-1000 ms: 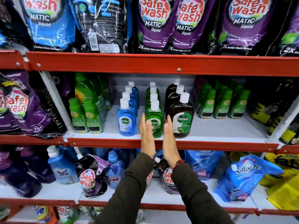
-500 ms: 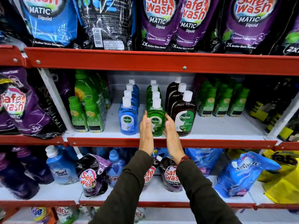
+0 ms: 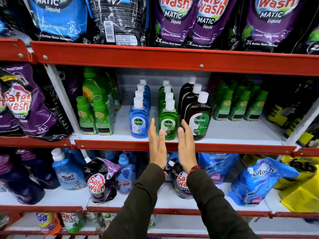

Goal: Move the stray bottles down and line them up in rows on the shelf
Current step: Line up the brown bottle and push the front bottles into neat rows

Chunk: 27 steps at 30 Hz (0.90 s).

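Three front-to-back rows of Dettol bottles with white caps stand on the white middle shelf (image 3: 233, 133): a blue row (image 3: 139, 121), a green row (image 3: 168, 118) and a brown row (image 3: 198, 121). My left hand (image 3: 157, 144) and my right hand (image 3: 187, 145) are raised flat, palms facing each other, in front of the shelf's red edge. They flank the front green bottle, the left fingertips beside its left side, the right fingertips between it and the brown bottle. Neither hand grips anything.
Small green bottles (image 3: 94, 116) stand left of the rows and more green bottles (image 3: 240, 104) right. Safe wash pouches (image 3: 174, 21) fill the top shelf. The lower shelf holds a Surf excel bottle (image 3: 67, 171), pouches and a blue Softouch pouch (image 3: 259, 178).
Both hands have risen and spread slightly apart, from side by side below the green bottle to flanking it. The view has shifted closer to the shelf. The bottles have not moved.
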{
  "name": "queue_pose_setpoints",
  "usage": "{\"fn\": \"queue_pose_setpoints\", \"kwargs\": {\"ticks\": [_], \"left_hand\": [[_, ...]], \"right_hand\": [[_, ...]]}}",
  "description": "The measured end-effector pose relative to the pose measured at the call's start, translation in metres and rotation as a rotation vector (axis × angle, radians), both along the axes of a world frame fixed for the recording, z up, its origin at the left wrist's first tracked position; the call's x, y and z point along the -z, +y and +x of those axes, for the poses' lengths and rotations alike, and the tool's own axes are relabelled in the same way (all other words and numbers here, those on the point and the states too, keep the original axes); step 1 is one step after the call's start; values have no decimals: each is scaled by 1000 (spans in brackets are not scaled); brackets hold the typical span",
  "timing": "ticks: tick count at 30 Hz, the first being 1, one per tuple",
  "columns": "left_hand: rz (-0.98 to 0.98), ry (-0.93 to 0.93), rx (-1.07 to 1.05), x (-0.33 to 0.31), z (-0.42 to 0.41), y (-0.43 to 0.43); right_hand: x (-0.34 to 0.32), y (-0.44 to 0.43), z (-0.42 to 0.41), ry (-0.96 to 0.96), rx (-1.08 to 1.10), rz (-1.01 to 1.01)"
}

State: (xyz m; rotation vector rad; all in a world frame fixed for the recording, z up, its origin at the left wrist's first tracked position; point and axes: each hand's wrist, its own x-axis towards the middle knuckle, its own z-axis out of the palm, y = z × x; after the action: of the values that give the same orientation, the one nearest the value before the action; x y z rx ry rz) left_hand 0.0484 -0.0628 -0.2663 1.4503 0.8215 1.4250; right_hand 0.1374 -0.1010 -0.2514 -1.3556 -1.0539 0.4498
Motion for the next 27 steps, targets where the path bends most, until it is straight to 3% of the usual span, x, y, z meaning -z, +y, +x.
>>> {"fn": "queue_pose_setpoints", "kwargs": {"ticks": [3,6,10,12,16,27], "left_hand": [[106,-54,-196,6,-18,0],[140,-122,-349,0,-39,18],[8,-68,-260,-14,-61,53],[-84,-65,-150,-15,-68,69],[-92,-60,-24,-16,-76,79],[-34,24,-139,-11,-80,68]], "right_hand": [[9,-1,-12,8,132,143],[7,3,-33,-21,32,165],[-5,23,-65,61,-243,-19],[-13,34,-74,115,-287,-122],[-20,50,-78,135,-318,-172],[-23,49,-75,60,-364,-210]]}}
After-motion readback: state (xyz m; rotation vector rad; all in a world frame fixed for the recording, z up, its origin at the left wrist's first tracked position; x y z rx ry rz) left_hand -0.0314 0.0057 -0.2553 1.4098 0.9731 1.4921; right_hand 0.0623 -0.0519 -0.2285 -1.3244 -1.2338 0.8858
